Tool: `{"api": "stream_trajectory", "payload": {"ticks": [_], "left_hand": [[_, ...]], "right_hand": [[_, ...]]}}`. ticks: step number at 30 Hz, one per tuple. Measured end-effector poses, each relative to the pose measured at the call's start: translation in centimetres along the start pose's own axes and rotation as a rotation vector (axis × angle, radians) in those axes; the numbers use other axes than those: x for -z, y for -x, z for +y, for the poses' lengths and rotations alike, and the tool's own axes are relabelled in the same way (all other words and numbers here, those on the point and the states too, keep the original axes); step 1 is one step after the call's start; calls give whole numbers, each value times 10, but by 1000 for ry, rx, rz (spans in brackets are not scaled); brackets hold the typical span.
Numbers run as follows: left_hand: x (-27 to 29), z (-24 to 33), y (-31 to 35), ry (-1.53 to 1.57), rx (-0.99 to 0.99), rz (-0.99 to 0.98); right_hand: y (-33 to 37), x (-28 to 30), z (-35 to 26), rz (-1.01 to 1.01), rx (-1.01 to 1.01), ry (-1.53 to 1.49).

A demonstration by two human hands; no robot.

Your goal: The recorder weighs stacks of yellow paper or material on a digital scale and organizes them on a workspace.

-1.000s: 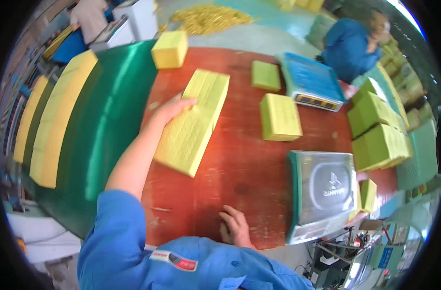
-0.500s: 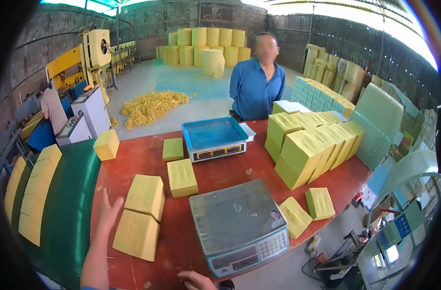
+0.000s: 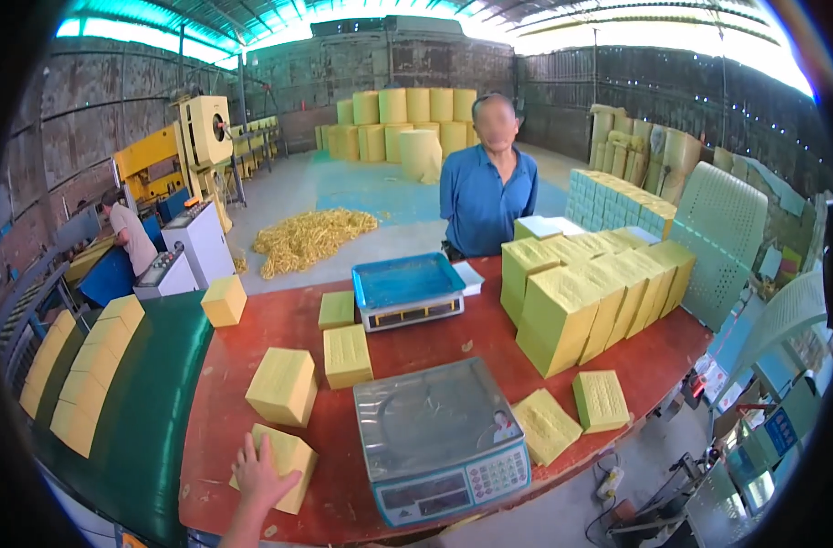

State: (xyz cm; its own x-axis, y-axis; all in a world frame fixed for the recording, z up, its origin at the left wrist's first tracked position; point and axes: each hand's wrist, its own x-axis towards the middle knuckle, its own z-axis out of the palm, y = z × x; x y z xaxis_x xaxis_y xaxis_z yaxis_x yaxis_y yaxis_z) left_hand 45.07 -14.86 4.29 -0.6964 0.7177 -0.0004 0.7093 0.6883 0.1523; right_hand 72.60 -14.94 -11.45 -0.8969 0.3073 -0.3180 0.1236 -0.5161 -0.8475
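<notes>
My left hand (image 3: 260,475) has its fingers spread over the near side of a yellow paper block (image 3: 294,459); whether the fingertips press on it I cannot tell. A second yellow paper block (image 3: 279,385) sits just beyond, with a narrow gap between them. To the right of the hand is a silver platform scale (image 3: 433,416) with a keypad, nothing on its plate. Smaller yellow blocks lie nearby: one (image 3: 347,356) behind the scale's left corner, and two more, a tilted block (image 3: 546,426) and an upright block (image 3: 601,400), to its right. My right hand is out of view.
A blue-tray scale (image 3: 407,281) stands farther back on the red table (image 3: 416,342). Large yellow blocks (image 3: 571,301) are stacked at right. At left, a green belt (image 3: 147,402) carries rows of blocks. A person in a blue shirt (image 3: 489,201) stands across the table.
My left hand has moved from beside the two yellow blocks onto or over the near one. These blocks, touching before, are now apart. My right hand has left the view, which has tilted upward.
</notes>
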Motion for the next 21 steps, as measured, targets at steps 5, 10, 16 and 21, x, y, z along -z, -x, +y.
{"api": "stream_trajectory", "payload": {"ticks": [5, 10, 16, 21], "left_hand": [[22, 7, 106, 99, -256, 89], [20, -14, 159, 94, -231, 26], [8, -81, 161, 1107, -105, -153], [42, -29, 142, 2012, 166, -510]], "right_hand": [[-29, -12, 49, -148, -156, -471], [-29, -72, 41, -307, -148, -653], [9, -93, 2, -191, 195, 121], [58, -57, -129, 14, 763, 493]]}}
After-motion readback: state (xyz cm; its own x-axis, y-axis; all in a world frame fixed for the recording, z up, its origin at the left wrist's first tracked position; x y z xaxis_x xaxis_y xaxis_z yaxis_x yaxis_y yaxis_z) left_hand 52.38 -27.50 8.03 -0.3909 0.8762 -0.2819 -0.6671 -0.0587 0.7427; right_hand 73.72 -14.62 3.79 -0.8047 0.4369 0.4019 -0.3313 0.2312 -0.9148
